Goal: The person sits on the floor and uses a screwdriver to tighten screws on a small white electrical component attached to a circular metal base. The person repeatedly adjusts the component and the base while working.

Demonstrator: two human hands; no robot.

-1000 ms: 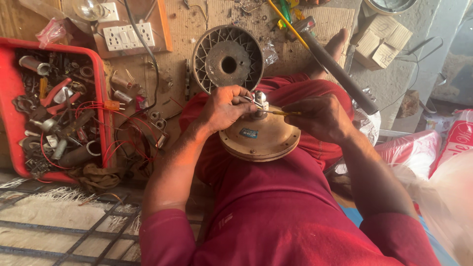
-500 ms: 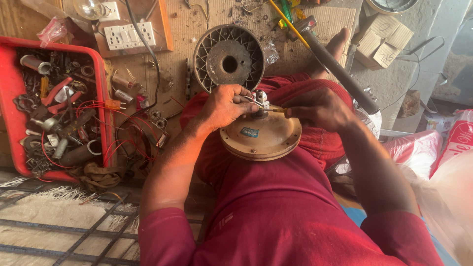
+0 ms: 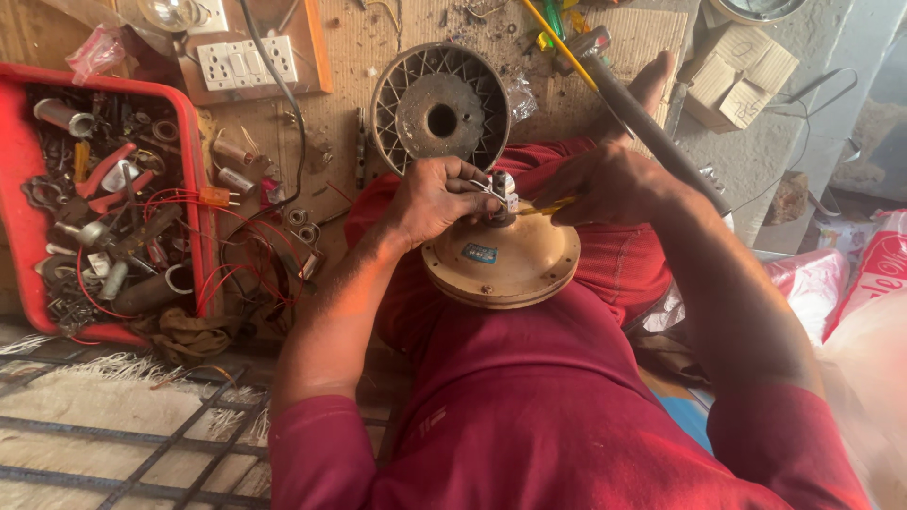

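The person sits on the floor in dark red clothes, and a round tan motor housing (image 3: 501,264) rests flat on the lap, its shaft end pointing up toward the camera. Just beyond it on the wooden board (image 3: 378,57) lies a grey ribbed fan casing (image 3: 440,106) with a hole at its centre. To the left a red tray (image 3: 194,179) holds loose metal parts, pliers and red wire. A long dark pipe (image 3: 652,127) runs diagonally past the right forearm, and a white socket plate (image 3: 248,61) is fixed to the board above the tray.

The left hand (image 3: 430,200) comes in from the left and lies over the upper left edge of the housing; its fingers are pinched on thin pale wires (image 3: 484,188) that lead to a small white and grey terminal piece (image 3: 504,192) standing upright at the housing's centre. The right hand (image 3: 605,184) comes in from the right, fingers closed around a thin yellow-handled tool (image 3: 553,206). The tool lies nearly level, its long axis running right to left, with its tip at the base of the terminal piece. So the terminal piece stands between the two hands, a little closer to the left fingers, which touch its wires, while the right hand reaches it only through the tool.
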